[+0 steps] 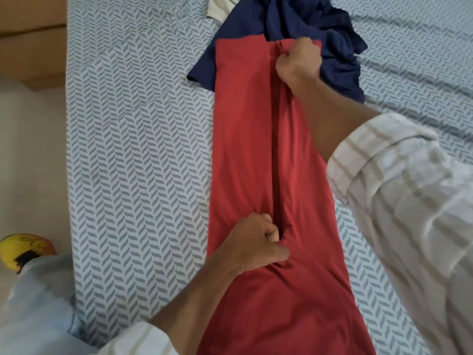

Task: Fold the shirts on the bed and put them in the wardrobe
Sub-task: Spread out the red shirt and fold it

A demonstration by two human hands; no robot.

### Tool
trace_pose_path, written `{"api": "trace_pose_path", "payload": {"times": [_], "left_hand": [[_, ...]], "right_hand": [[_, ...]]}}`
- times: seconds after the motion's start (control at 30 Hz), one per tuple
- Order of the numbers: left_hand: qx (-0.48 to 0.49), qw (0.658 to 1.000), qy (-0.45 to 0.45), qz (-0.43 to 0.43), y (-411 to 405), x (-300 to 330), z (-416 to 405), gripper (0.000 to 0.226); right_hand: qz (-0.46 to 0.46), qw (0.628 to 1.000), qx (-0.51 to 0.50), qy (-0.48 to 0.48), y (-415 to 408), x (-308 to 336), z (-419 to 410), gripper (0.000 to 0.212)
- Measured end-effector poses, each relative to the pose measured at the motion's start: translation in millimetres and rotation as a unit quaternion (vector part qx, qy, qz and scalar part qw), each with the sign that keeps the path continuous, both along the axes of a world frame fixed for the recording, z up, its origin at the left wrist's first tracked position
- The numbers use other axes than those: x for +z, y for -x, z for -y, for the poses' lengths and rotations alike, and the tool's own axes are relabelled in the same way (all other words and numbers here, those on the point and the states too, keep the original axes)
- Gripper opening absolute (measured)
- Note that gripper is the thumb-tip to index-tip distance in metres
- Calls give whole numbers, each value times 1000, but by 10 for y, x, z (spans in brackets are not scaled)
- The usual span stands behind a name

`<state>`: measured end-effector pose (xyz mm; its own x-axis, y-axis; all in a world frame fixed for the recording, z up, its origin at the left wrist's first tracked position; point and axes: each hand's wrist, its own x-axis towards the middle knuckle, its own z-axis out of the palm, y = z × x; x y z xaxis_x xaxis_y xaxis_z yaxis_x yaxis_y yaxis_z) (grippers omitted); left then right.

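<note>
Your left hand and right hand both pinch the red shirt edge, keeping its fold straight.

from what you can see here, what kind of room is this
Most likely a bedroom: a bed with a herringbone sheet, a red shirt gripped by both hands, and a navy shirt heaped beyond it.

Red shirt lies flat down the bed, folded lengthwise into a long strip. Beyond its far end, partly beneath it, the navy shirt sits crumpled, a cream shirt behind that.
</note>
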<state>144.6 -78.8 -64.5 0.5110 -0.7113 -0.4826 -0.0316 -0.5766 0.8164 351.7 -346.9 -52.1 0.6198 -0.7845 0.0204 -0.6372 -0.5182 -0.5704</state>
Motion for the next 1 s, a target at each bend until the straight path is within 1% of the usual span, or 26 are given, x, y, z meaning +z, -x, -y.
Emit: {"api": "trace_pose_path", "payload": {"times": [0.07, 0.27, 0.43, 0.53, 0.57, 0.67, 0.77, 0.8, 0.83, 0.93, 1.0], "left_hand": [[-1, 1000, 1, 7, -2, -9, -7, 33], [-1, 1000, 2, -6, -7, -28, -14, 32], [2, 1000, -8, -21, -10, 17, -18, 32], [2, 999, -29, -14, -29, 38, 6, 41], [-1, 999, -32, -5, -24, 57, 4, 40], [-14, 999, -41, 23, 14, 150, 4, 31], [-15, 997, -67, 26, 31, 278, -25, 23], [-12, 997, -75, 28, 39, 330, -62, 21], [-10, 995, -87, 38, 46, 356, -119, 24], [-46, 983, -153, 90, 147, 466, -361, 43], [-49, 977, -191, 85, 201, 486, -511, 52]], "right_hand": [[32, 999, 0, -4, -41, 5, 10, 28], [35, 998, 29, -39, 21, -93, -33, 34], [78, 991, 92, -62, 477, -98, -177, 37], [87, 986, 131, -59, 999, -165, -344, 38], [87, 985, 141, -54, 1232, -204, -429, 37], [86, 982, 166, -25, 2072, -240, -754, 33], [67, 980, 186, -15, 2905, -225, -1142, 37], [57, 980, 193, -6, 3158, -201, -1263, 39], [51, 978, 203, 5, 3396, -179, -1371, 43], [16, 969, 243, 46, 4054, -89, -1612, 61], [-37, 955, 286, 70, 4370, -92, -1680, 75]]}}
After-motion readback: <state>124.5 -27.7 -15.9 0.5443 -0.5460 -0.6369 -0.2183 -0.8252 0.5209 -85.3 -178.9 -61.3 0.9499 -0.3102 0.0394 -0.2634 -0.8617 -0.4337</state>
